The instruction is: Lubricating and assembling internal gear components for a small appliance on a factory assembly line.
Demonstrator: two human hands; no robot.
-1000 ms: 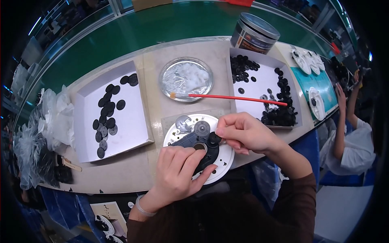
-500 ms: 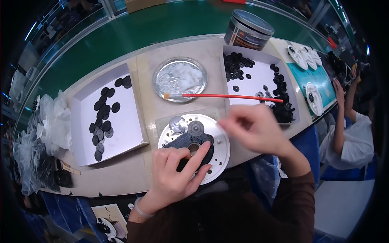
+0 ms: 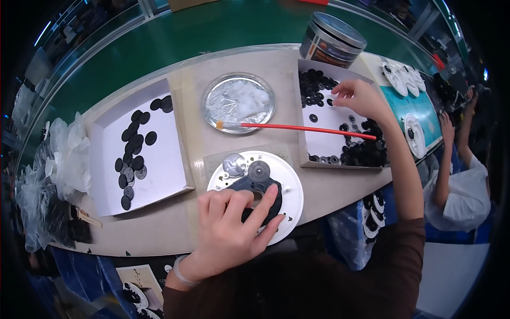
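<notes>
My left hand (image 3: 226, 234) is closed around the dark grey plastic housing (image 3: 244, 184) on a round white base plate (image 3: 293, 199), its index finger and thumb pressed on the black round part at the right. A large grey gear (image 3: 258, 170) and a clear-looking round disc (image 3: 233, 165) sit at the top of this assembly. Over the shallow white box on the right, my right hand (image 3: 361, 98) reaches down with thumb and fingertips slightly apart. Closest to those tips is a small black gear (image 3: 330, 102); I see nothing held.
The right box (image 3: 321, 146) holds many black gears; a red-handled brush (image 3: 308, 128) spans its edge and a dish of white grease (image 3: 239, 101). At left stands a box (image 3: 164, 186) of black discs. A tin (image 3: 333, 40) stands behind. Another person's hand (image 3: 446, 127) is at far right.
My right hand has moved from beside the white base plate up and away to the gears in the right box. The left hand stays on the assembly.
</notes>
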